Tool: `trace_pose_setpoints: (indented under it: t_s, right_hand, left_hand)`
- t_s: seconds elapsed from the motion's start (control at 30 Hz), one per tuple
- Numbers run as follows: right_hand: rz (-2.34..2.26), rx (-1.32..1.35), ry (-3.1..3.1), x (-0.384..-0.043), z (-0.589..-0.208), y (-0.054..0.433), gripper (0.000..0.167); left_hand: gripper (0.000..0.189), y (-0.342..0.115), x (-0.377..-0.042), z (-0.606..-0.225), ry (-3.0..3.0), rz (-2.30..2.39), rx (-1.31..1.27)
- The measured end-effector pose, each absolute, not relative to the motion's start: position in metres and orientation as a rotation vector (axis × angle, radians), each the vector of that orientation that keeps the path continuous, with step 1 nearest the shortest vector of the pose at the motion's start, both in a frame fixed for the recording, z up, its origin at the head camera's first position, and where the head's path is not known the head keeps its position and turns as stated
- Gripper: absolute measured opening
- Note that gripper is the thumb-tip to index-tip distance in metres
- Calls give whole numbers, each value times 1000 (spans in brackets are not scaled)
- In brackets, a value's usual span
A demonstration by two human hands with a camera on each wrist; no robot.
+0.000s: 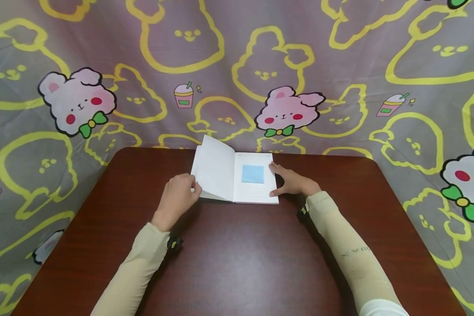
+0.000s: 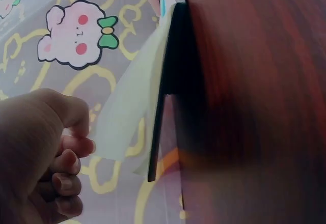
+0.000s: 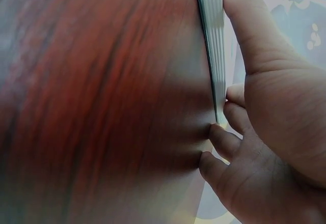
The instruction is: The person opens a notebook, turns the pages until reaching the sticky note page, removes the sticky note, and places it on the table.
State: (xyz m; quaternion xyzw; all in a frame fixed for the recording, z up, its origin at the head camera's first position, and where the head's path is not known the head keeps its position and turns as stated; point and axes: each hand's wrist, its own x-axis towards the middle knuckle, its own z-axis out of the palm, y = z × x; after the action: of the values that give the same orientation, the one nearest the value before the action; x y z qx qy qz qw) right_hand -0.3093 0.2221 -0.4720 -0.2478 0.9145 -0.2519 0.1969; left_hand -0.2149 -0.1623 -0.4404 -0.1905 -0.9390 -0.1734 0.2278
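An open book (image 1: 256, 195) with white pages and a dark cover lies near the far edge of the table. On its right page sits a light blue square of paper (image 1: 253, 174). My left hand (image 1: 177, 197) is at the book's left side, fingers curled, pinching the lower outer corner of a raised page (image 1: 215, 169). In the left wrist view that thin page (image 2: 130, 96) bows up from the dark cover (image 2: 170, 76) towards the fingertips. My right hand (image 1: 294, 181) rests on the right edge, thumb and fingers spread apart; the right wrist view shows its thumb against the page block (image 3: 216, 46).
The dark reddish-brown table (image 1: 237, 254) stretches from the book towards me. Behind it hangs a grey curtain (image 1: 221, 66) with yellow outlines and pink cartoon animals. Dark wrist cameras (image 1: 174, 242) sit under both beige sleeves (image 1: 341, 237).
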Motion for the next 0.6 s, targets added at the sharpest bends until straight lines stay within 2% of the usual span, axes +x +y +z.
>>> trace_pose_setpoints:
  t_s: [0.2, 0.6]
  right_hand:
    - [-737, -700, 2551, -310, -471, 223, 117]
    - [-728, -751, 2543, -316, -474, 226, 116]
  left_hand:
    - [37, -166, -218, -448, -2757, -476, -415]
    - [39, -167, -234, -467, -3049, -579, -293]
